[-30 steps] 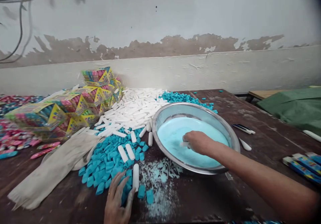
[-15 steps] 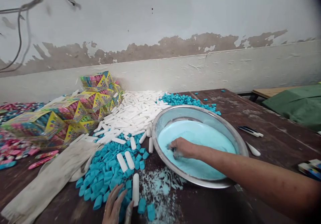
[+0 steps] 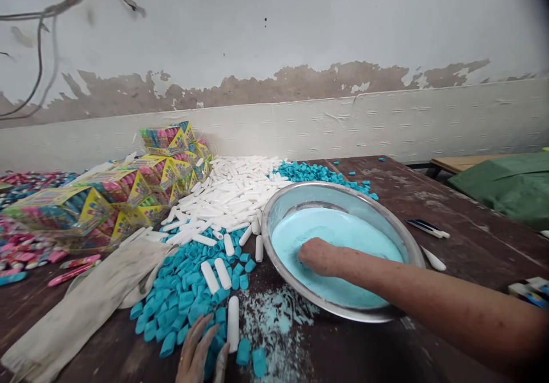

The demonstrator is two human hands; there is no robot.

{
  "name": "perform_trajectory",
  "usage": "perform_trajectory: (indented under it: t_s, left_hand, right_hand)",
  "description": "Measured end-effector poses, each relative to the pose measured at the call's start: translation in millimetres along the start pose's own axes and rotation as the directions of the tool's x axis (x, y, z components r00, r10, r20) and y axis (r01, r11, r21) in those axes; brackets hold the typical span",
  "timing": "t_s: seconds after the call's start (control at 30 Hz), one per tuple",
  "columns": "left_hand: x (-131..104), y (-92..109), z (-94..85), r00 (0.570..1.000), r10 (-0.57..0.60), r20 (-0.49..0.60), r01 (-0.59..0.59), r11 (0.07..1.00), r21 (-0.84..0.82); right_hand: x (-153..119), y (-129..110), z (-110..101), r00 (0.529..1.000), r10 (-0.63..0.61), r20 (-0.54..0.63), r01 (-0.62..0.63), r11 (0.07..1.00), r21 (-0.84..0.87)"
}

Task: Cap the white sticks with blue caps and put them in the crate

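Note:
My right hand (image 3: pixel 319 256) is inside a metal basin (image 3: pixel 338 313) of pale blue powder (image 3: pixel 343 228). Its fingers are sunk in the powder and hidden. My left hand (image 3: pixel 199 354) shows at the bottom edge, fingers apart, lying at the near end of a heap of teal caps (image 3: pixel 189 286). A teal cap lies partly hidden between its thumb and fingers, not visibly gripped. Just right of these fingers is a white tube (image 3: pixel 233 324), with two loose teal caps (image 3: pixel 258 362) beside it. Two more white tubes (image 3: pixel 215 275) rest on the heap.
Behind the caps spreads a pile of white tubes (image 3: pixel 234 186). Clear boxes of coloured pieces (image 3: pixel 81 208) are stacked left, behind a pale cloth sleeve (image 3: pixel 86 308). More teal caps (image 3: pixel 317 172) lie beyond the basin. Spilled powder (image 3: pixel 278 320) streaks the dark table (image 3: pixel 480 246).
My right hand has shifted slightly right and sunk deeper into the powder, so its fingers no longer show. The left hand has stayed almost still.

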State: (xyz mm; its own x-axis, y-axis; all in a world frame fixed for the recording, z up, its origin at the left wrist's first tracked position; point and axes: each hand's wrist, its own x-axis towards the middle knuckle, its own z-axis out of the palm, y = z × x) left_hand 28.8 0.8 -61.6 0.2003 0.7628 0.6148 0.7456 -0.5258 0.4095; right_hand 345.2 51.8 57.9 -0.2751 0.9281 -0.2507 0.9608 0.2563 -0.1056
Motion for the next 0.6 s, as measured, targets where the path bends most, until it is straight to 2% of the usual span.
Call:
perform_trajectory:
  t_s: [0.1,0.17,0.23,0.3,0.37,0.43,0.5,0.6]
  left_hand:
    - [-0.5,-1.4,1.1,1.0,0.011,0.002,-0.011,1.0,-0.006]
    - [-0.7,-2.1,2.1,1.0,0.008,-0.002,-0.008,1.0,-0.017]
    - [-0.9,-2.4,2.6,1.0,-0.004,-0.015,0.004,1.0,-0.03]
    - [-0.7,-2.7,2.0,0.999,-0.012,-0.03,0.011,0.999,-0.036]
    - [0.1,-2.9,0.3,1.0,0.009,-0.021,-0.01,1.0,-0.027]
    - [1.1,-2.8,-1.8,0.999,0.049,0.005,-0.049,0.999,-0.011]
    - [2.1,-1.8,-3.3,0.998,0.067,0.01,-0.067,0.998,-0.002]
    - [3.2,1.3,-3.7,0.999,0.046,-0.02,-0.046,0.999,-0.003]
  right_hand:
    - [6.0,-2.4,2.5,0.999,-0.049,-0.004,0.05,0.996,0.078]
    - [5.6,4.5,0.3,0.998,-0.059,0.003,0.056,0.965,0.257]
    - [1.6,15.1,-3.6,0.997,-0.069,0.025,0.047,0.864,0.502]
    - [-4.6,25.4,-8.5,0.996,-0.085,0.04,0.041,0.775,0.631]
    - [-11.4,32.1,-12.6,0.996,-0.075,0.04,0.045,0.863,0.502]
    - [-16.4,33.0,-13.2,0.999,-0.031,0.017,0.026,0.967,0.253]
    - [-18.1,27.3,-8.5,1.0,0.004,-0.027,-0.001,0.996,0.086]
    - [-14.0,10.3,4.4,0.99,0.011,-0.143,-0.001,0.997,0.072]
